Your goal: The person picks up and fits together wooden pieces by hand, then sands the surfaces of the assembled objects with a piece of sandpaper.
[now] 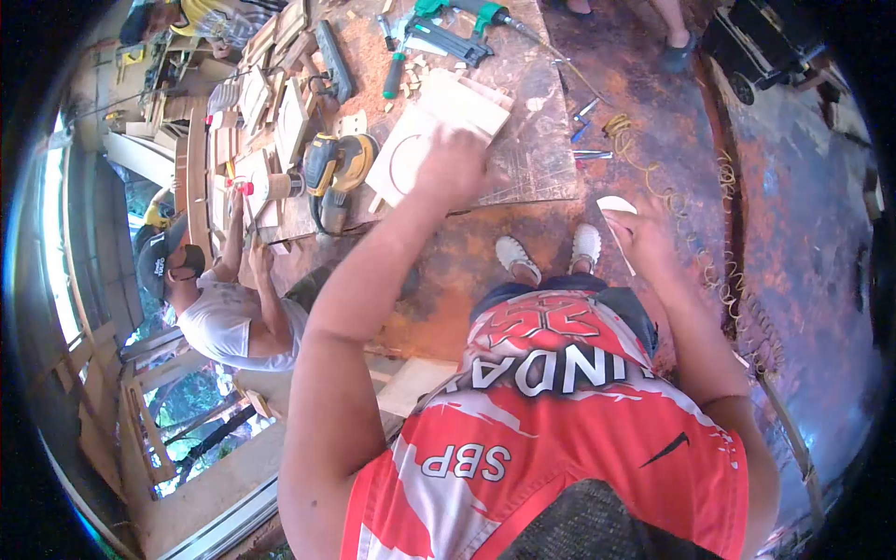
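My left hand [457,168] rests over pale square boards [406,140] at the worktable's near edge, fingers apart though slightly blurred. A round outline shows on the board beside that hand. Off the table's right corner, my right hand [646,235] pinches a thin, pale piece with a curved edge [616,204]; the fingers cover part of it. Just left of the boards stands a yellow and black power sander [338,168]. Beyond them lie a green and black nail gun [453,42] and a green-handled tool [394,75].
A co-worker in a cap and mask [233,317] is at the table's left side, hands near a red-capped container [245,188]. Wood pieces [292,119] are stacked there. Pens [593,155] lie at the right edge. A coiled yellow hose [653,177] runs along the stained floor.
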`<state>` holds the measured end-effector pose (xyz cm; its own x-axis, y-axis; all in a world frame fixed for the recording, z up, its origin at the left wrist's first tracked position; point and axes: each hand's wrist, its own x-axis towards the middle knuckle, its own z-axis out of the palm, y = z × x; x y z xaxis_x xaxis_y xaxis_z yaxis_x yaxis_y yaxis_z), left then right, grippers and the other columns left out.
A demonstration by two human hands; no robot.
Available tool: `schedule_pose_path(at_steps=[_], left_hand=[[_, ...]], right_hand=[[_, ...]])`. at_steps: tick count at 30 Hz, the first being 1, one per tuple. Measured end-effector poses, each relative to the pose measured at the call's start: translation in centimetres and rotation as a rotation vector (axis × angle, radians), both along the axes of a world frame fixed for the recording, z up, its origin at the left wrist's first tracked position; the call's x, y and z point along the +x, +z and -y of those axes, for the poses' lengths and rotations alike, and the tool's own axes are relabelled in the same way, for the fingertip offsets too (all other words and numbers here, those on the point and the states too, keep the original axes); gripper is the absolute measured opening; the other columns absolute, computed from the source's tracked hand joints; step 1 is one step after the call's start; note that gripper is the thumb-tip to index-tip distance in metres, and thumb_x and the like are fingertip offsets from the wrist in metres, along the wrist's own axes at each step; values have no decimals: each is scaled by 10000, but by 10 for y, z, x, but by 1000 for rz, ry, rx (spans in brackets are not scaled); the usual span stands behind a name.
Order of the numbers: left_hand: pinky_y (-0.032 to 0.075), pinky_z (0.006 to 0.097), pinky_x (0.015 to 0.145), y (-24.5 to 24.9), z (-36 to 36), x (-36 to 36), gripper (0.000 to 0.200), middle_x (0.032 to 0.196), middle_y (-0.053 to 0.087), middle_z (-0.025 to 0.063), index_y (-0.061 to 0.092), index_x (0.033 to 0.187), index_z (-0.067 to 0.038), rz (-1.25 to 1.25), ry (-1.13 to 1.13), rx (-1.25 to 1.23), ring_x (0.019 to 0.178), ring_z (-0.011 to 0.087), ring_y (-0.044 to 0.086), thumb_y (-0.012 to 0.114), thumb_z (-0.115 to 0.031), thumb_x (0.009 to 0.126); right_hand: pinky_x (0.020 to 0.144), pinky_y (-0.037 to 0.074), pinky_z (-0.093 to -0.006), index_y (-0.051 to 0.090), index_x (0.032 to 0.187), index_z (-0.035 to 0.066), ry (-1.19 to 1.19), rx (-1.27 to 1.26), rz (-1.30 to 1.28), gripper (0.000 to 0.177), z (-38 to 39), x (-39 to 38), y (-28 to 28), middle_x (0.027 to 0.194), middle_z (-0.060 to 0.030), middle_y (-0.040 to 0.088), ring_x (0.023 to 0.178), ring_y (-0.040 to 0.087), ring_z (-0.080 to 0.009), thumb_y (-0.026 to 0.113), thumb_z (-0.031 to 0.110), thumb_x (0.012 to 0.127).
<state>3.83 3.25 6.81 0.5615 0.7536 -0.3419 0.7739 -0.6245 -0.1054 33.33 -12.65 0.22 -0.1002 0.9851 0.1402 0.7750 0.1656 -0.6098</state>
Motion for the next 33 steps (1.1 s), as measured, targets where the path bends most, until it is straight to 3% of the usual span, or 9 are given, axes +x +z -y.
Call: schedule_pose_path(at_steps=[2,4,7,9,12,15,16,20,33], left_hand=[[423,479,1006,9,29,24,632,1119,633,219,663,1107,-11,56,-61,-249,1116,359,581,557,-592,883],[489,459,882,9,59,34,483,979,667,194,694,1036,-58,514,-206,-506,960,371,627,609,-507,882],[497,451,888,31,58,38,364,1067,680,163,705,1034,-62,447,-72,-439,1030,337,632,715,-367,835],[479,436,938,21,35,10,311,1057,682,164,702,1026,-60,565,130,-141,1051,338,626,728,-297,827],[398,450,1036,-24,-2,-60,576,1307,562,191,567,1266,-46,580,265,361,1211,371,519,743,-341,803],[256,545,1132,-34,-9,-81,684,1436,415,245,441,1382,-40,412,467,463,1368,416,351,604,-479,883],[144,584,1159,-31,-8,-80,839,1539,264,239,316,1458,-11,310,545,345,1439,425,213,567,-570,885],[117,594,1161,-50,-9,-85,942,1553,231,261,267,1482,8,333,598,335,1448,420,205,550,-644,864],[107,620,1152,-52,-3,-97,948,1502,326,274,336,1447,58,561,559,424,1428,412,257,552,-642,846]], right_hand=[[876,451,-454,756,1035,154,0,-13,-23,219,2,-2,4,960,-172,584,988,520,-372,710,159,820],[863,454,-449,757,1021,152,-2,-24,-42,210,2,-1,11,913,-170,564,944,516,-372,712,146,816],[902,459,-438,720,1125,143,38,-161,-36,285,-3,-5,19,986,-170,595,998,548,-373,693,126,842],[1046,411,-415,603,1299,132,-28,-140,-348,435,-9,-14,21,1321,-196,567,1096,598,-356,643,90,868],[1013,438,-388,552,1328,99,-134,-97,-537,469,-29,-47,31,1293,-189,579,1103,592,-356,634,75,867],[983,455,-386,589,1252,64,38,-69,-466,405,-75,-80,24,1252,-189,590,1106,592,-354,645,65,851],[972,462,-390,597,1230,59,69,-12,-485,381,-92,-94,31,1228,-180,599,1106,592,-348,635,61,850],[953,475,-396,615,1198,51,150,179,-408,328,-154,-157,40,1197,-154,618,1098,594,-333,561,57,875],[1087,389,-386,414,1441,90,455,57,-135,536,-172,-196,7,1421,-196,469,1319,458,-356,472,8,915]])
